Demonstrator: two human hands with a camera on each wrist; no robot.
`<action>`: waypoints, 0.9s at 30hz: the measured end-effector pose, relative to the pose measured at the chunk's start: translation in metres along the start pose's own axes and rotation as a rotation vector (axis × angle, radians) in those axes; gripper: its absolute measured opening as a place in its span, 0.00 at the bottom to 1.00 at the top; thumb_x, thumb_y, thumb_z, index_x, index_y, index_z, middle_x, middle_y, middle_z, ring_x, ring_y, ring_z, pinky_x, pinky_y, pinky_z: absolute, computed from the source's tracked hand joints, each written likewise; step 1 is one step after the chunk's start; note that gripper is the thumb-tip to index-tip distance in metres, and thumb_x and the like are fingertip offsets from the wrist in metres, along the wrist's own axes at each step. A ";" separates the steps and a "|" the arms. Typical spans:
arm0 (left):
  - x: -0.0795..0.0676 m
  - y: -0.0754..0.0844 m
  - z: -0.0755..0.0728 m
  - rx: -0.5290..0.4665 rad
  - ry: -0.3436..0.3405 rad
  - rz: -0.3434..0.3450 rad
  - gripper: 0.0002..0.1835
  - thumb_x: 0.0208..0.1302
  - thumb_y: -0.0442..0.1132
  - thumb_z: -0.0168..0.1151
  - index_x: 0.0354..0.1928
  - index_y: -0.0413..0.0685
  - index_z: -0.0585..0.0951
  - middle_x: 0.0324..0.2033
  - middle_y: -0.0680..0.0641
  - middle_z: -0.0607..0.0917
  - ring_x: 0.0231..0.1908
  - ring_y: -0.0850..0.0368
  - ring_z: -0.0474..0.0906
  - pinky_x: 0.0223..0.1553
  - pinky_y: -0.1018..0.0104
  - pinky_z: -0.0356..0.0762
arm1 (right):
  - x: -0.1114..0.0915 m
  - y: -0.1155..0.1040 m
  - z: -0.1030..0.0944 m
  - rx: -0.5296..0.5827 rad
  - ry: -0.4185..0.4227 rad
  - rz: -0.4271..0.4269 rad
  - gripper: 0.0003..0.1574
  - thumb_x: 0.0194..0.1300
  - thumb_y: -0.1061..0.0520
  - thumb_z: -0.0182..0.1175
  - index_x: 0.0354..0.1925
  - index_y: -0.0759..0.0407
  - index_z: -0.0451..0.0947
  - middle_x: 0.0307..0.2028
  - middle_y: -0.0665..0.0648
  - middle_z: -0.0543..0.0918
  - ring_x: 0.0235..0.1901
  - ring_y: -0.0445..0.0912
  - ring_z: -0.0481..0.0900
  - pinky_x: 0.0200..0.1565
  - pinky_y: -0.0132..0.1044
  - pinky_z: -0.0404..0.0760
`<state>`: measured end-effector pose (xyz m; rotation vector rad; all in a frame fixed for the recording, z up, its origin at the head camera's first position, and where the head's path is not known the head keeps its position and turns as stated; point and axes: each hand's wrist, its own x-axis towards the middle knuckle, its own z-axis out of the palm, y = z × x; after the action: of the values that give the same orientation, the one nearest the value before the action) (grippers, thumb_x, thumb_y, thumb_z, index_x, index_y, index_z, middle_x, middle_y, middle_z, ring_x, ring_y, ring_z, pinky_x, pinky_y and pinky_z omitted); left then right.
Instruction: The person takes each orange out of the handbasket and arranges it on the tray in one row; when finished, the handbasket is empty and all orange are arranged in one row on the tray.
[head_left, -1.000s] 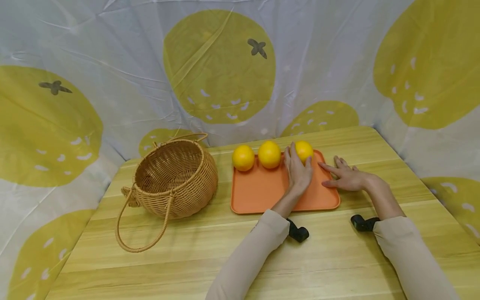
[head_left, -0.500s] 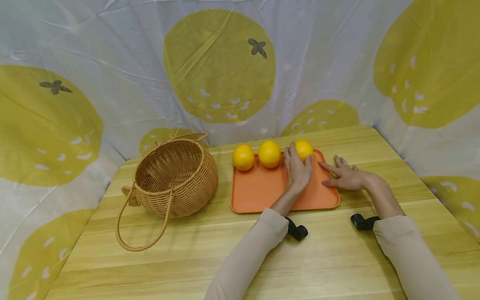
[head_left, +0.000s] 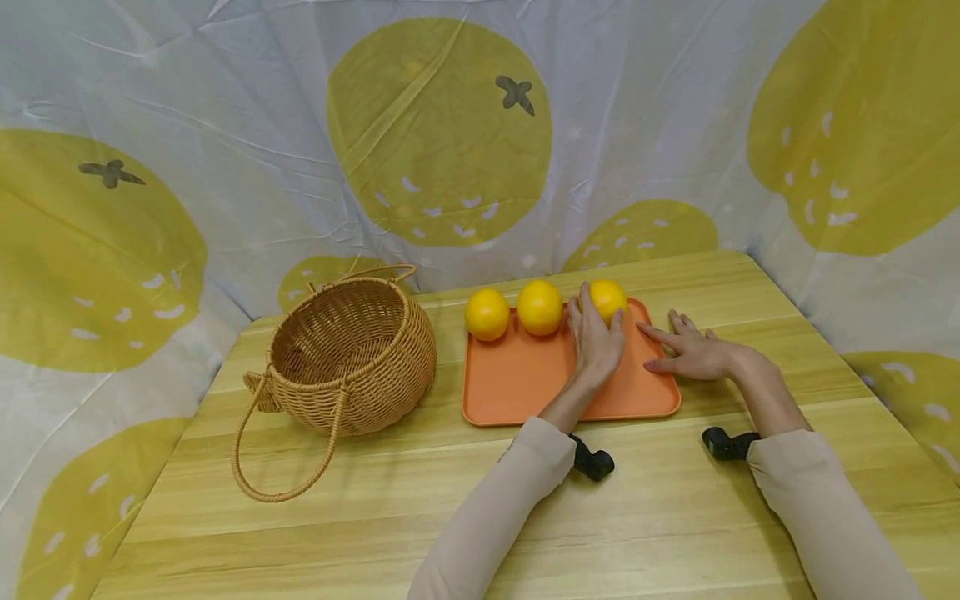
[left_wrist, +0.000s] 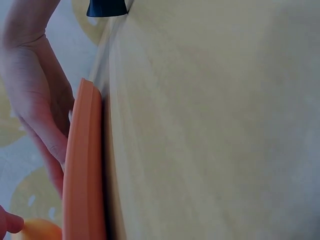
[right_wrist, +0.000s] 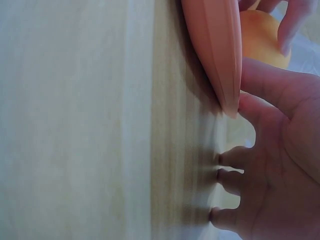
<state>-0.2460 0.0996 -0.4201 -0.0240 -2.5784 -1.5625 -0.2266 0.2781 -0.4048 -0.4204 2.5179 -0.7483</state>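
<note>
Three oranges stand in a row along the far side of an orange tray (head_left: 517, 387). My left hand (head_left: 598, 346) grips the rightmost orange (head_left: 611, 298), with the thumb on its near right side and the fingers on its left. Of that fruit, the right wrist view shows the lower part (right_wrist: 260, 37) behind the tray's edge. The middle orange (head_left: 539, 308) and the left orange (head_left: 487, 316) sit apart from the hand. My right hand (head_left: 697, 354) lies spread at the tray's right edge, thumb and index finger over the rim, the other fingertips on the table.
A wicker basket (head_left: 390, 387) stands left of the tray, one handle (head_left: 277, 498) folded down toward me, the other leaning back. Behind the wooden table (head_left: 315, 546) hangs a fruit-print curtain (head_left: 255, 92). Black wrist cameras (head_left: 592, 461) show below both sleeves.
</note>
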 end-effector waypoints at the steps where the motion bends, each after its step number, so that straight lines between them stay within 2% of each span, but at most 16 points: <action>1: 0.000 0.000 -0.001 0.003 -0.007 -0.003 0.37 0.77 0.41 0.59 0.81 0.50 0.56 0.75 0.38 0.62 0.73 0.42 0.64 0.73 0.49 0.68 | 0.000 0.000 0.000 0.001 -0.001 0.000 0.53 0.77 0.39 0.56 0.83 0.61 0.43 0.76 0.83 0.24 0.76 0.78 0.21 0.68 0.80 0.25; 8: -0.009 0.004 -0.007 0.099 -0.065 -0.010 0.43 0.76 0.42 0.61 0.83 0.49 0.49 0.79 0.33 0.54 0.78 0.37 0.55 0.74 0.47 0.66 | 0.000 -0.002 0.001 0.021 -0.003 0.004 0.52 0.78 0.40 0.55 0.82 0.62 0.43 0.76 0.83 0.23 0.76 0.77 0.20 0.67 0.79 0.22; 11: -0.015 0.007 -0.014 0.175 -0.090 0.022 0.44 0.76 0.44 0.61 0.83 0.47 0.47 0.80 0.32 0.51 0.80 0.35 0.51 0.73 0.48 0.68 | 0.000 -0.002 0.001 0.017 -0.003 0.002 0.52 0.78 0.39 0.54 0.83 0.62 0.43 0.76 0.83 0.23 0.76 0.77 0.21 0.67 0.79 0.22; 14: -0.024 0.011 -0.025 0.224 -0.147 0.077 0.44 0.77 0.45 0.60 0.83 0.46 0.47 0.81 0.33 0.48 0.81 0.34 0.48 0.72 0.46 0.69 | 0.000 0.000 0.001 0.006 -0.002 -0.003 0.53 0.78 0.38 0.55 0.83 0.62 0.43 0.76 0.83 0.23 0.76 0.77 0.20 0.67 0.80 0.23; 16: -0.029 0.012 -0.037 0.237 -0.209 0.120 0.43 0.78 0.47 0.58 0.84 0.48 0.46 0.82 0.35 0.46 0.81 0.34 0.46 0.72 0.44 0.69 | 0.000 0.001 0.001 0.001 -0.003 -0.004 0.54 0.77 0.37 0.55 0.83 0.61 0.43 0.76 0.83 0.23 0.76 0.77 0.20 0.67 0.80 0.23; 21: -0.038 0.011 -0.073 0.200 -0.357 0.232 0.40 0.79 0.49 0.56 0.83 0.50 0.49 0.83 0.39 0.46 0.82 0.39 0.44 0.75 0.42 0.62 | 0.001 0.001 0.000 0.006 -0.003 -0.003 0.53 0.77 0.38 0.55 0.83 0.61 0.44 0.76 0.83 0.24 0.76 0.77 0.21 0.67 0.79 0.23; 24: -0.038 0.003 -0.097 0.180 -0.407 0.270 0.39 0.79 0.51 0.55 0.83 0.51 0.51 0.83 0.40 0.46 0.83 0.42 0.44 0.76 0.40 0.61 | 0.001 0.001 0.000 0.008 -0.004 -0.005 0.53 0.77 0.39 0.55 0.83 0.62 0.44 0.76 0.83 0.24 0.76 0.77 0.21 0.67 0.79 0.23; 27: -0.036 -0.008 -0.122 0.172 -0.435 0.280 0.38 0.80 0.52 0.53 0.83 0.53 0.51 0.83 0.41 0.46 0.83 0.43 0.44 0.75 0.37 0.60 | 0.000 0.001 0.000 0.010 -0.006 -0.008 0.54 0.77 0.39 0.56 0.82 0.62 0.44 0.76 0.83 0.24 0.76 0.77 0.21 0.67 0.79 0.23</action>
<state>-0.1985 -0.0101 -0.3760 -0.7503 -2.8514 -1.3480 -0.2269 0.2787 -0.4059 -0.4292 2.5074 -0.7618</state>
